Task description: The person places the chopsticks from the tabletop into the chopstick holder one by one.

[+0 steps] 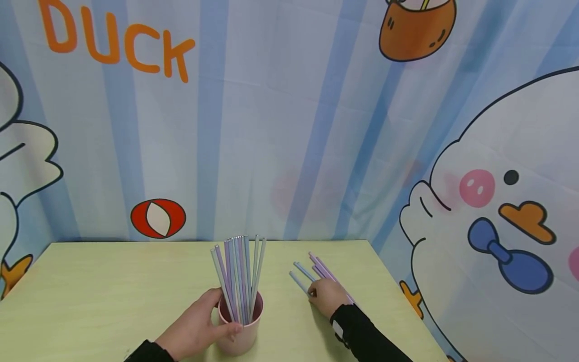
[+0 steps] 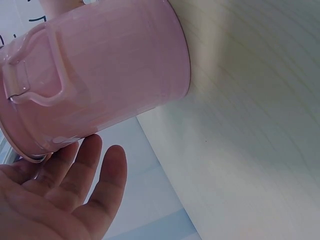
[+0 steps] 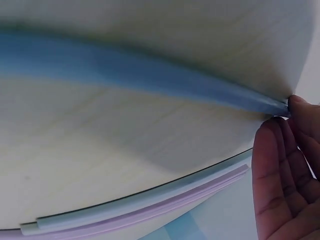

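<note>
A pink cup (image 1: 238, 343) with a small side handle (image 2: 61, 75) stands on the table, full of pale blue, lilac and whitish straws (image 1: 238, 281). My left hand (image 1: 194, 324) holds it near the rim, thumb on the near side and fingers behind. To the right of the cup, my right hand (image 1: 329, 297) pinches one end of a blue straw (image 3: 130, 70) between thumb and fingertips. Beside that hand lie more loose straws, light blue (image 1: 304, 270) and lilac (image 1: 326, 269), partly covered by the hand in the head view.
The pale yellow wooden table (image 1: 113, 286) ends at a back edge against a blue and white striped cloth (image 1: 253, 125) printed with cartoon ducks. Toward the right edge of the table, the cloth continues as a side wall (image 1: 452, 281).
</note>
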### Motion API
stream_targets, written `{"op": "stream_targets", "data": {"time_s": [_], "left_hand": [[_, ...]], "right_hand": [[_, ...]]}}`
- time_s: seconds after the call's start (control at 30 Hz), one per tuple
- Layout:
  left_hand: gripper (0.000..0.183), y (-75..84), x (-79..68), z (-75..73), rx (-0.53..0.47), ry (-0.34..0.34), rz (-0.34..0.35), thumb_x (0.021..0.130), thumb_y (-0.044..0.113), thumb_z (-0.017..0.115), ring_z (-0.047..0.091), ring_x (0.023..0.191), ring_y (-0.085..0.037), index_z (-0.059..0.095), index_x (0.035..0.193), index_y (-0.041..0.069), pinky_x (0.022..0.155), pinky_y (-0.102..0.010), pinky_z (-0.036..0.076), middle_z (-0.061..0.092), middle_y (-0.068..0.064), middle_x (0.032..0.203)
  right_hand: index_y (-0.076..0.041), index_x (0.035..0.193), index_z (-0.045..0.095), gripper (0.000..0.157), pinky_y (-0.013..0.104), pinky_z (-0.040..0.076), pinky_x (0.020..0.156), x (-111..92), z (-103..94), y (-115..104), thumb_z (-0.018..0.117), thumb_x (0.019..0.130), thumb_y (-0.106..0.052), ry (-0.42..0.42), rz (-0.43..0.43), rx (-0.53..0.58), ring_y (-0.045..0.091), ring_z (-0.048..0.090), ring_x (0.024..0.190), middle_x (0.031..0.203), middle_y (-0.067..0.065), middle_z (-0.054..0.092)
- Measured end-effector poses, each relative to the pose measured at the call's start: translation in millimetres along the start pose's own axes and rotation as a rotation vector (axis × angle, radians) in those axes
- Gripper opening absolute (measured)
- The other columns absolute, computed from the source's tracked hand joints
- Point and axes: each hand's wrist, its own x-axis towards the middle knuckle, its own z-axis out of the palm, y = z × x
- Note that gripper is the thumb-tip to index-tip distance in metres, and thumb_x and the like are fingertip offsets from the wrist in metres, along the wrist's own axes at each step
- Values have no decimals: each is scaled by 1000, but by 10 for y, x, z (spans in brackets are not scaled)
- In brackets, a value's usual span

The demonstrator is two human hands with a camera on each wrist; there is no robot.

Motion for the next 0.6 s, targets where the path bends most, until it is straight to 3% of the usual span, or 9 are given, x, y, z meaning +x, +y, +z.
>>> {"op": "stream_targets", "data": {"time_s": [0.43, 0.6], "left_hand": [[92, -3, 6, 3, -4, -2, 17, 69, 50, 79, 45, 118, -27, 36, 143, 15, 100, -63, 37, 45, -10, 141], [92, -11, 1, -6, -8, -5, 25, 69, 50, 79, 46, 117, -27, 35, 143, 15, 100, -63, 38, 45, -11, 141]], "right_hand": [[-10, 98, 73, 18, 29, 49, 62, 16, -9, -104, 73, 80, -12, -103, 31, 86, 6, 51, 66, 75, -4, 64], [-7, 102, 72, 20, 28, 48, 60, 58, -62, -142, 70, 81, -8, -85, -6, 119, 6, 50, 65, 76, -2, 65]]}}
